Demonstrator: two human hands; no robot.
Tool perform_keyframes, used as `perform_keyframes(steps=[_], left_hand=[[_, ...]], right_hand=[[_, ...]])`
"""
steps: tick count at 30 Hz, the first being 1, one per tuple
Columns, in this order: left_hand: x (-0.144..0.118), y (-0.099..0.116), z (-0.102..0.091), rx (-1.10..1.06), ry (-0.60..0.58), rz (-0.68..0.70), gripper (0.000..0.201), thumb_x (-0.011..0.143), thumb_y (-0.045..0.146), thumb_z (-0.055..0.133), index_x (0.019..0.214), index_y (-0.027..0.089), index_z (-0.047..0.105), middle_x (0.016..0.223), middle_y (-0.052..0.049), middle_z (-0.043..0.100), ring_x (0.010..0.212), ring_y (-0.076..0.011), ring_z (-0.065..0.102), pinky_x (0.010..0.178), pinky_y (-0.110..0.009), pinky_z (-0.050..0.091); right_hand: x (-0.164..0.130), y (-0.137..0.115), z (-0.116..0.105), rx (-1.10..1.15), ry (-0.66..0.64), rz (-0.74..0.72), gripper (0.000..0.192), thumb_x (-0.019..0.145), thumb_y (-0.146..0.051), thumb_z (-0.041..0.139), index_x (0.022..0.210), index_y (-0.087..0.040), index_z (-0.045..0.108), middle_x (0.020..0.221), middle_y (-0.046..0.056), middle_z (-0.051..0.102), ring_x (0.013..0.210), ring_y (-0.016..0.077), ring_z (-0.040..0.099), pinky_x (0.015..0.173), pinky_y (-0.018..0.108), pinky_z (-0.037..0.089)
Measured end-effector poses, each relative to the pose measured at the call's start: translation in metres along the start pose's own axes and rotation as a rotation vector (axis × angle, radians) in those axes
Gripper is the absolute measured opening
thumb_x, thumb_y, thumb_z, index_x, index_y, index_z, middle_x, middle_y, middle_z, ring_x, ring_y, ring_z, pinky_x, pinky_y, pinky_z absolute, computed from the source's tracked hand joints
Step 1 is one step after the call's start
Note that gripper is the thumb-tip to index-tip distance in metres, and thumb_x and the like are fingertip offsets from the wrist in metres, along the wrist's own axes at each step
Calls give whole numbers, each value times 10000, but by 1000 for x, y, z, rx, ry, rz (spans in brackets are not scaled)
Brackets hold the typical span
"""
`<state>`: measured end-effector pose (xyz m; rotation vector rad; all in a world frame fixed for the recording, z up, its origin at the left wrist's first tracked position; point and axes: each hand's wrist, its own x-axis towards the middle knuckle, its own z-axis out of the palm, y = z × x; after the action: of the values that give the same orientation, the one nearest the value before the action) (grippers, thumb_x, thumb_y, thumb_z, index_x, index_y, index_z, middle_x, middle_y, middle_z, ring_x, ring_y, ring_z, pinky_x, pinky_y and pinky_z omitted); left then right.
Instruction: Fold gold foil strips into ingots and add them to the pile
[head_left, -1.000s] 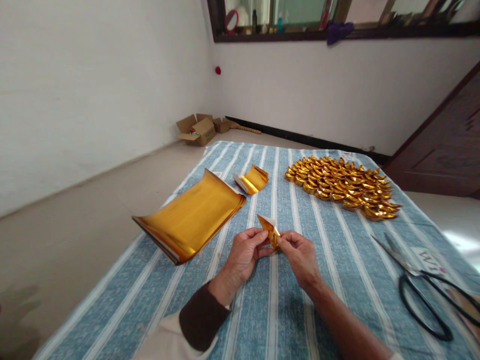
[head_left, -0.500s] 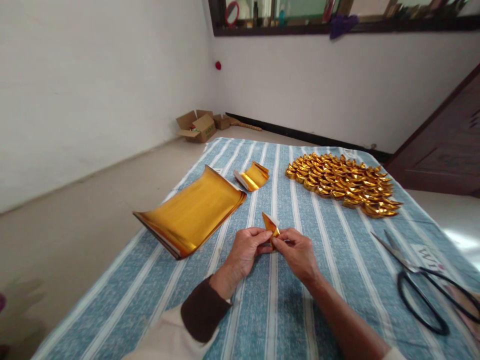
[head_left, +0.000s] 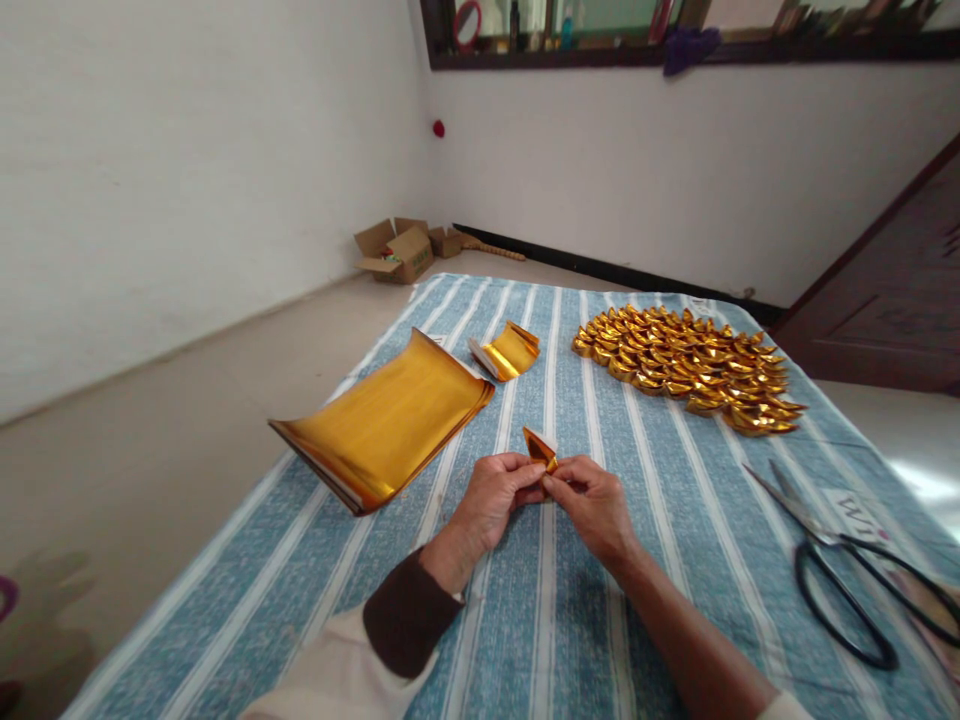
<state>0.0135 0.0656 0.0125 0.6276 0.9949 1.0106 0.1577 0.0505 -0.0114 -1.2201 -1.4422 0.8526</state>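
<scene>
Head cam view: both hands are pinched on a small folded piece of gold foil paper (head_left: 540,447), left hand (head_left: 491,497) and right hand (head_left: 592,503) gripping it between fingertips just above the blue-and-white striped table cloth (head_left: 570,620). A curled stack of gold foil sheets (head_left: 386,420) sits to the left, a smaller gold stack (head_left: 508,351) behind it. A pile of folded gold paper ingots (head_left: 686,365) is further back right, and black-handled scissors (head_left: 840,565) lie off to the right.

We see bare striped cloth (head_left: 660,520) around; the gold sheet stack (head_left: 386,420) blocks left, scissors (head_left: 840,560) right.
</scene>
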Motion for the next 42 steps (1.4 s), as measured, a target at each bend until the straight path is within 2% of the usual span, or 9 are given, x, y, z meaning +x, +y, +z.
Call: perform_keyframes(steps=[9,15,17,21,24,29,35,38,42], left_hand=[[-1,-2,4,77,43,105,270,593,293,864,638,111,670,646,-34,667,611,-143,631,657,-271,534],[-4,1,4,369,84,261,148,703,242,774,623,139,704,606,-22,654,585,-137,581,600,-232,442],[-5,3,4,453,74,318,95,715,202,755,636,159,724,634,-19,663,624,-152,588,634,-239,447],[-5,4,3,594,-6,507,81,740,145,731,761,215,767,853,-52,723,862,-212,649,858,-278,479],[-2,2,0,709,-101,609,121,790,142,694,839,225,767,994,-95,722,1008,-236,647,962,-301,460],[5,0,-4,787,-202,633,131,807,132,681,890,202,755,1150,-132,698,1153,-252,617,1077,-336,405],[7,-1,-7,876,-271,665,129,841,165,657,931,198,744,1145,-137,708,1126,-258,638,1070,-377,425],[7,-4,-10,1038,-309,815,152,894,172,594,938,191,739,1131,-143,709,1068,-254,659,1029,-395,456],[8,-9,-13,1309,-278,1130,245,979,194,468,926,164,705,1035,-118,720,938,-229,674,885,-393,512]], right_hand=[[0,-3,2,11,27,83,205,763,-364,701,646,-210,633,710,9,666,651,155,622,609,278,505],[3,-5,1,280,32,217,321,671,-396,788,882,-210,632,737,3,706,669,184,692,635,311,579],[5,-4,-3,304,24,237,407,649,-416,806,956,-201,647,777,24,725,701,199,706,661,334,591],[10,0,-13,267,2,228,386,644,-424,802,936,-199,687,824,44,733,746,212,708,726,374,591],[13,-1,-19,247,-7,140,379,679,-373,772,1014,-215,688,848,33,728,764,200,702,735,360,585],[14,-5,-31,-7,-64,-169,74,806,-266,663,852,-237,714,828,32,709,766,180,664,712,322,555],[8,6,-38,-222,-118,-453,190,888,-140,533,906,-237,696,870,47,713,859,193,677,789,344,550],[3,10,-39,-325,-157,-528,226,925,-117,483,927,-220,685,887,62,705,869,186,663,770,321,545],[-1,10,-38,-478,-153,-669,250,962,-114,447,872,-193,666,867,74,684,799,175,620,708,302,511]])
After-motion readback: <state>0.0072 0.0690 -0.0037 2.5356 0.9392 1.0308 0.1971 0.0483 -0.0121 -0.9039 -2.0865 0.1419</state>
